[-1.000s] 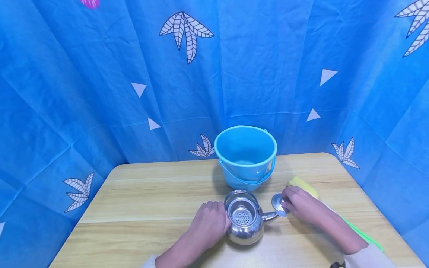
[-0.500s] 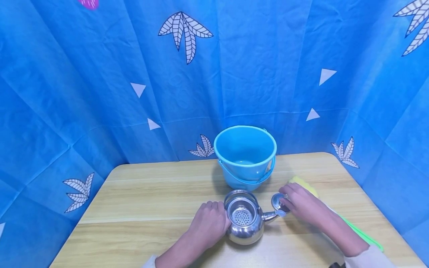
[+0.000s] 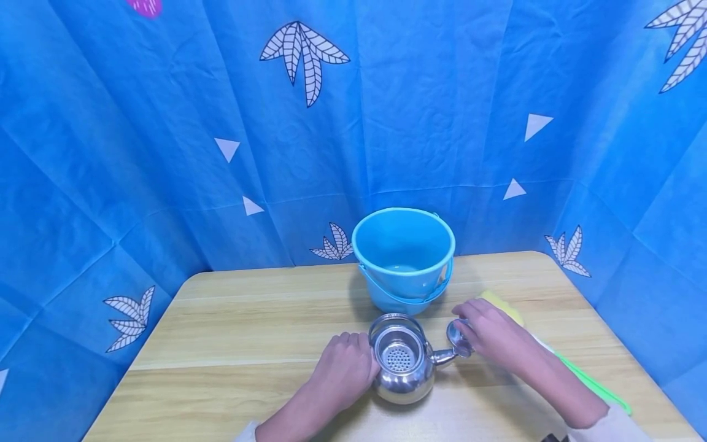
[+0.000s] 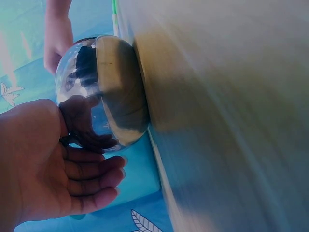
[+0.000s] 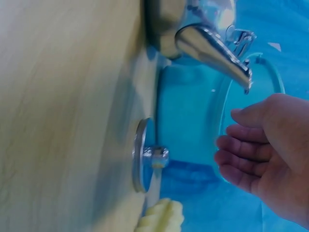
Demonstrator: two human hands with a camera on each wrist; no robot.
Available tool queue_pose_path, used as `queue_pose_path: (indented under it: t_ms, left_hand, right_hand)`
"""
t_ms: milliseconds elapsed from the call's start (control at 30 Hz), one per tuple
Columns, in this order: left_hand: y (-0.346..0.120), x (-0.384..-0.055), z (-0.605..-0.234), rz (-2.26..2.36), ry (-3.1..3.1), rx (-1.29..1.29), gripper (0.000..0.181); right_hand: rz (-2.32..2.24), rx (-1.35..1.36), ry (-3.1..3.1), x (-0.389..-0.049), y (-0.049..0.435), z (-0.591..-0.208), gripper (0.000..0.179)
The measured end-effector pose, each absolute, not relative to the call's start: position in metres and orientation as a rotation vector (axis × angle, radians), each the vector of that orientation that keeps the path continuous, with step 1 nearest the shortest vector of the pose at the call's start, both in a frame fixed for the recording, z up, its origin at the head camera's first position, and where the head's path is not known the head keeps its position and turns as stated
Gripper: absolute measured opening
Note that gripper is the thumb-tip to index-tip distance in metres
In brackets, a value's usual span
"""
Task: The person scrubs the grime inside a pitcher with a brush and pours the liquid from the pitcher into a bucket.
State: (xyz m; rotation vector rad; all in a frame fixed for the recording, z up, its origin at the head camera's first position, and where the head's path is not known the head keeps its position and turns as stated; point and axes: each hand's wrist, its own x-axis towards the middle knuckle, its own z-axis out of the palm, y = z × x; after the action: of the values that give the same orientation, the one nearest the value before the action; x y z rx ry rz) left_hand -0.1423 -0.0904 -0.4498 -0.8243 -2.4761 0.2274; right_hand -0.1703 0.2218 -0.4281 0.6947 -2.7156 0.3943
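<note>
Blue bucket (image 3: pixel 400 287) behind kettle (image 3: pixel 404 385), sponge (image 3: pixel 503 309) near lid (image 5: pixel 140 154)

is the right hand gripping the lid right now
No, the right wrist view shows the lid lying on the table, apart from the right hand.

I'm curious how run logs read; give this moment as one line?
left hand: touching round silver metal kettle, uncovered; round silver metal lid: on pale wooden table; right hand: hovering near lid, empty
</note>
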Motion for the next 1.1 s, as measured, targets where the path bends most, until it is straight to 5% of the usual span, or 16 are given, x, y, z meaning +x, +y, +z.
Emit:
queue_pose_path:
  t_ms: [1100]
  left_hand:
    - [-0.089, -0.142, -0.449, 0.235, -2.492, -0.814, 0.034]
  right_hand:
    - [0.383, 0.965, -2.348, -0.156, 0.183, -0.394, 0.025]
